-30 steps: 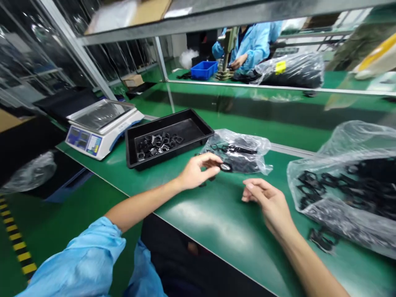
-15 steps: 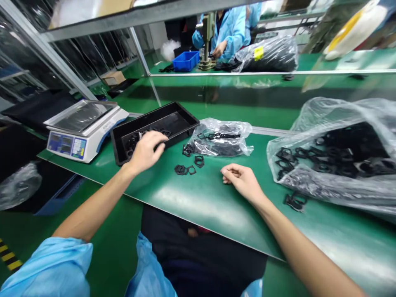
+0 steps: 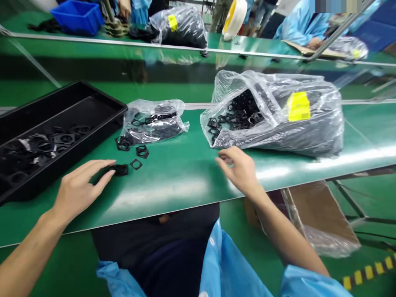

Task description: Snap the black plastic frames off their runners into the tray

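My left hand [image 3: 82,185] is over the left of the green table, thumb and fingers apart. Its fingertips reach the end of a small stack of black frame-shaped parts [image 3: 121,169]; whether they touch it I cannot tell. Just right of the stack lies a single thin black frame [image 3: 136,164], with more black parts [image 3: 142,151] behind it. My right hand [image 3: 239,169] is by the front of a large clear bag [image 3: 321,140] of black parts. Its fingers are curled in, and whatever they hold is hidden.
A black tray [image 3: 107,119] with loose black parts stands at the left. Beside it lies a smaller clear bag [image 3: 154,134] of parts. Across a clear partition are a blue bin [image 3: 77,18], another filled bag [image 3: 182,31] and co-workers in blue sleeves. An open cardboard box [image 3: 321,210] is below the table edge.
My view has swung right. My left hand has left the tray's edge for the stack of parts. The right hand has moved to the large bag's front, where a loose black part was visible before.
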Available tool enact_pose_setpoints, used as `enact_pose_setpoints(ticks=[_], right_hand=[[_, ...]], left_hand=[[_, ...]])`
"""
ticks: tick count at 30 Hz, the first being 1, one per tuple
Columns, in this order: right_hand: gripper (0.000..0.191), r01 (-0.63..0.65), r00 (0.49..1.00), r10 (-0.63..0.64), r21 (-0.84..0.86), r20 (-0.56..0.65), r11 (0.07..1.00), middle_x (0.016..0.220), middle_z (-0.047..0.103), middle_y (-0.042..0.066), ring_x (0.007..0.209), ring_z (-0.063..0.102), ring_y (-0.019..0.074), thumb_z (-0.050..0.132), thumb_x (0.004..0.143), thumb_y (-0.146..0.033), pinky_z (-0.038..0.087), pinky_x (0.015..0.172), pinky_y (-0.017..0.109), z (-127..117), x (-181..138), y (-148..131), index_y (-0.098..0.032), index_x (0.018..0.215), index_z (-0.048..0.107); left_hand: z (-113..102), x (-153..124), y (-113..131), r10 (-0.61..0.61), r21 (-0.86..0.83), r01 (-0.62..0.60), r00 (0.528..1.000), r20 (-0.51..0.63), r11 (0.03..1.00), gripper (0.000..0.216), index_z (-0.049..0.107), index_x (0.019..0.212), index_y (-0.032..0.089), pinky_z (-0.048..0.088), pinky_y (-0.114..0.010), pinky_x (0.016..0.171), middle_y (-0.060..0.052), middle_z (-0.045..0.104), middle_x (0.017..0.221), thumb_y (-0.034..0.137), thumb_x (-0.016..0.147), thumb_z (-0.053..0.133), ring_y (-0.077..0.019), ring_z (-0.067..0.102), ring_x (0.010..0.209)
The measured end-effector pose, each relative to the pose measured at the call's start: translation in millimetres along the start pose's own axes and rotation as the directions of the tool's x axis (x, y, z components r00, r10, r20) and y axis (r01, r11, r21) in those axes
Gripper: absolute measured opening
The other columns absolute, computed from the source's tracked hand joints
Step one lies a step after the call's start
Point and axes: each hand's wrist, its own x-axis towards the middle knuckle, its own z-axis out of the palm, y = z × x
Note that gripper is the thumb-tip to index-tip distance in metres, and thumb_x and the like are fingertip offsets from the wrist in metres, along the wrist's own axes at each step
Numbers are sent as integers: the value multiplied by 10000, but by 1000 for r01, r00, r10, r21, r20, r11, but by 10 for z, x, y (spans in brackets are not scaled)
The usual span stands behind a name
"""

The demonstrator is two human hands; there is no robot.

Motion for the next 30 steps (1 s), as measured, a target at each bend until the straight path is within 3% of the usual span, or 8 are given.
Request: enact_pose_setpoints(ticks=[2, 4, 9, 15, 20, 24, 27, 30], right_hand=[[255, -167, 984, 160, -103, -75, 981, 993, 676, 105, 730, 624, 218, 646, 900, -364, 471, 688, 340, -20, -62, 233, -183, 1077, 675], [379, -205, 979, 198, -158, -59, 966, 1063, 657, 130, 747, 626, 236, 670, 880, -406, 484, 680, 356, 47, -80, 350, -169, 1173, 638], [357, 0, 993, 7, -56, 116, 998, 995, 631, 81, 770, 627, 224, 635, 917, -414, 505, 711, 341, 328, 0, 138, -218, 1214, 612], [389, 205, 925, -226, 101, 304, 974, 1049, 646, 82, 878, 644, 233, 685, 873, -278, 509, 762, 333, 592, 506, -292, -201, 1247, 612], [357, 314, 910, -311, 33, 275, 949, 1055, 688, 97, 993, 636, 298, 751, 798, -280, 516, 819, 385, 692, 913, -514, -203, 1141, 684], [415, 332, 912, -384, 292, 143, 897, 1096, 662, 104, 816, 639, 219, 670, 820, -211, 544, 776, 370, 791, 971, -667, -185, 1235, 661], [439, 301, 879, -445, 523, 173, 798, 1069, 644, 88, 684, 596, 152, 574, 837, -121, 546, 705, 326, 921, 885, -724, -197, 1259, 666], [411, 297, 826, -514, 597, 230, 745, 943, 645, 63, 652, 558, 137, 559, 839, -83, 529, 691, 305, 1009, 768, -701, -201, 1201, 713]], left_hand=[[51, 10, 21, 10, -2, -10, 999, -32, 1000, 204, 697, 1095, 410, 572, -447, 889, 88, 736, 1016, 370, 924, 595, -255, 699, 925], [150, 59, -3, 71, 22, -71, 997, 0, 997, 175, 717, 1042, 325, 573, -406, 860, 39, 746, 980, 354, 944, 575, -237, 698, 900], [361, 152, -112, 177, 97, -183, 981, 74, 978, 231, 719, 1030, 204, 544, -367, 893, -74, 747, 1010, 303, 985, 515, -233, 687, 949], [266, 125, -148, 66, 48, -65, 998, -15, 997, 218, 717, 979, 191, 546, -338, 878, -64, 737, 971, 325, 976, 544, -202, 688, 910], [172, 44, -188, 59, 10, -60, 998, 31, 998, 206, 706, 1050, 184, 551, -348, 927, -79, 726, 1052, 338, 949, 614, -205, 691, 997], [191, -14, -188, 112, 16, -112, 994, 2, 994, 128, 694, 975, 183, 554, -344, 906, -78, 722, 1038, 276, 957, 607, -190, 689, 975], [227, -24, -163, 92, 57, -91, 996, -5, 994, 146, 673, 1040, 177, 554, -363, 901, -87, 723, 1045, 279, 949, 622, -202, 680, 981], [255, -38, -117, 64, 90, -62, 998, -21, 994, 186, 661, 1084, 178, 559, -362, 855, -76, 733, 994, 298, 944, 635, -204, 677, 929]])
